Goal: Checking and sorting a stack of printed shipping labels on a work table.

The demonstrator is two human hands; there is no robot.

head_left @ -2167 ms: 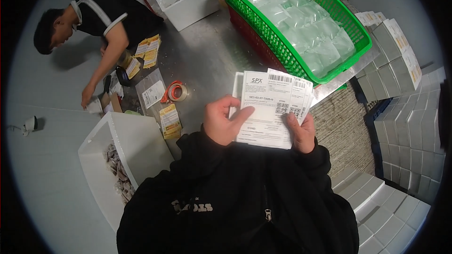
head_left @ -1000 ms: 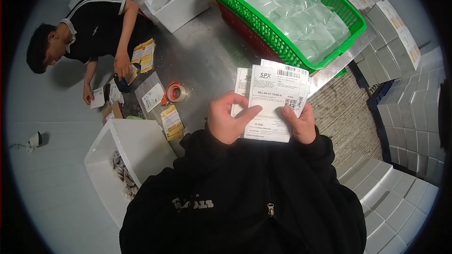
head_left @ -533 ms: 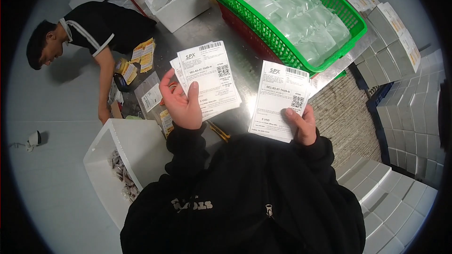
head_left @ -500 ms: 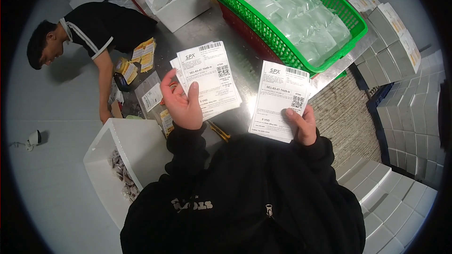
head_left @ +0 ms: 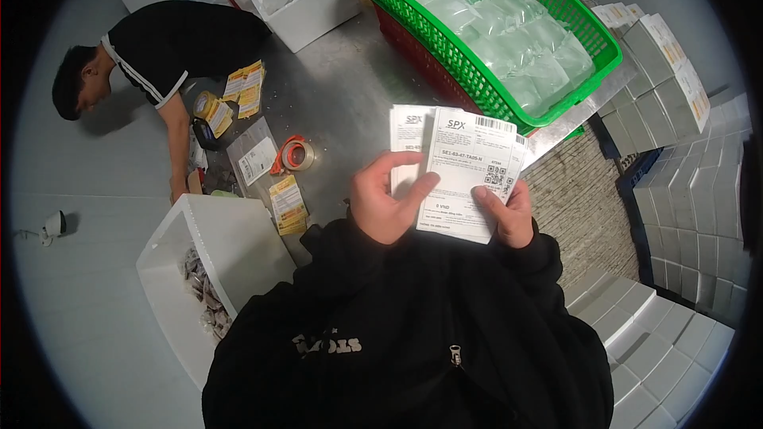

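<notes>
Two white stacks of printed shipping labels with barcodes meet in front of my chest. My right hand (head_left: 513,213) grips the right-hand label stack (head_left: 469,167) at its lower right corner, thumb on top. Closed on the left-hand label stack (head_left: 408,133), my left hand (head_left: 389,200) brings it up against the other, its thumb and index finger near the right stack's left edge. The left stack lies partly behind the right one, and its lower part is hidden by my left hand.
A green basket (head_left: 453,36) of clear, pale bags stands beyond on the metal table (head_left: 342,79). Tape rolls (head_left: 298,155) and yellow printed cards (head_left: 288,205) lie left. A foam box (head_left: 238,242) stands nearer. White boxes (head_left: 683,191) stack at right. A co-worker (head_left: 183,40) leans in at left.
My left hand has moved right with its labels, bringing them against the right stack and uncovering the tape roll and yellow card. My right hand has barely moved.
</notes>
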